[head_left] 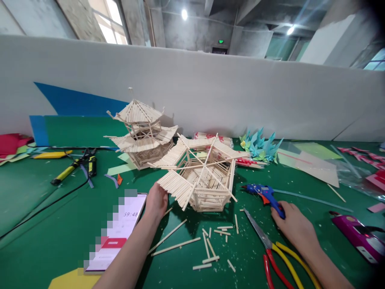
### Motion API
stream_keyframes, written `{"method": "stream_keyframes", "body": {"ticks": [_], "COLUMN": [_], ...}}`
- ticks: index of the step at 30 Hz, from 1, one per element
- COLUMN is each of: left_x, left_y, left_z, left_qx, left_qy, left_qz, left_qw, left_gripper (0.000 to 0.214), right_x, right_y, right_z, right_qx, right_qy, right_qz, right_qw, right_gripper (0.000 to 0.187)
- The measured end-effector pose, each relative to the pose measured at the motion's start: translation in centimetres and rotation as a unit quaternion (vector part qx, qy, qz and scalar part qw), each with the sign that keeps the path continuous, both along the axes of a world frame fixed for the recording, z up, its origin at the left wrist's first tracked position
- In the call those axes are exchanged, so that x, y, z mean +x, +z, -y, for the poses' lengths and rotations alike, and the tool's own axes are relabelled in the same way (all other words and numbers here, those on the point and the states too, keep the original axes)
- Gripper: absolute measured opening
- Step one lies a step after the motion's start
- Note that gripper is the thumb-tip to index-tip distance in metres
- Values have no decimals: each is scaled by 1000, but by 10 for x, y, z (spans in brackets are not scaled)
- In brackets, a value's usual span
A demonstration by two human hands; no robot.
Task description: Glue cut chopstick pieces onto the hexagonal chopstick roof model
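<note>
A half-roofed pavilion model (210,196) made of thin wooden sticks stands in the middle of the green table, crossed sticks spanning its open top. At its left roof panel is my left hand (157,200), closed at the edge, with the fingertips partly hidden beneath the sticks. My right hand (293,220) is closed round the handle of a blue glue gun (261,190), which lies low over the table with its nozzle pointing left toward the model. Below the model, several short cut sticks (210,260) lie scattered. Pliers-like cutters (264,237) with red and yellow handles rest beside my right hand.
Behind on the left stands a tiered stick pagoda (140,138). A phone (120,237) lies by my left forearm. Further left are yellow-and-black pliers (67,170); blue paper folds (261,144) sit at the back. A purple device (357,235) is at right. A white partition (192,88) closes the back.
</note>
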State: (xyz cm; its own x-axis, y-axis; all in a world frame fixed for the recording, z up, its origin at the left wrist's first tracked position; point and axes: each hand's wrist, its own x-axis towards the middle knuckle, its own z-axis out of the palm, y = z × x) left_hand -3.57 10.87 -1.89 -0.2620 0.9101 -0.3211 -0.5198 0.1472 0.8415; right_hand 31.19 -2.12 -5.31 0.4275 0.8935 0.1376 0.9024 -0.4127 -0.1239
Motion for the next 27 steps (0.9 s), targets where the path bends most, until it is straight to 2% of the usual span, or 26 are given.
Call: {"method": "stream_keyframes", "body": {"ticks": [3,6,9,12,14,18,22,27], "left_x": [-1,-1,0,0,-1,-2,-4,-4], "left_y": [-2,-5,-7,-6,-6,-7,-10,-12], "left_z": [-1,0,1,3,4,6,6,11], "left_qx": [-8,-5,-1,0,-2,1,8,20], "left_qy": [-23,-37,-47,-50,-53,-66,-72,-72], "left_qz": [27,48,60,60,56,54,53,45], "left_qw": [999,998,997,997,997,996,996,996], "left_gripper": [29,29,29,29,29,29,29,19], "right_x": [16,10,-24,-68,-90,-111,-114,-114], "right_y": [8,19,23,20,17,16,18,21], "right_z": [-8,-14,-20,-27,-33,-45,-47,-43], "right_qx": [19,66,97,88,80,73,82,81], "right_qy": [-14,-3,68,144,163,159,133,100], "right_qz": [-6,-35,-128,-244,-306,-403,-476,-539], "right_qw": [1000,997,985,955,935,898,865,832], "right_gripper": [39,43,38,35,38,43,47,51]}}
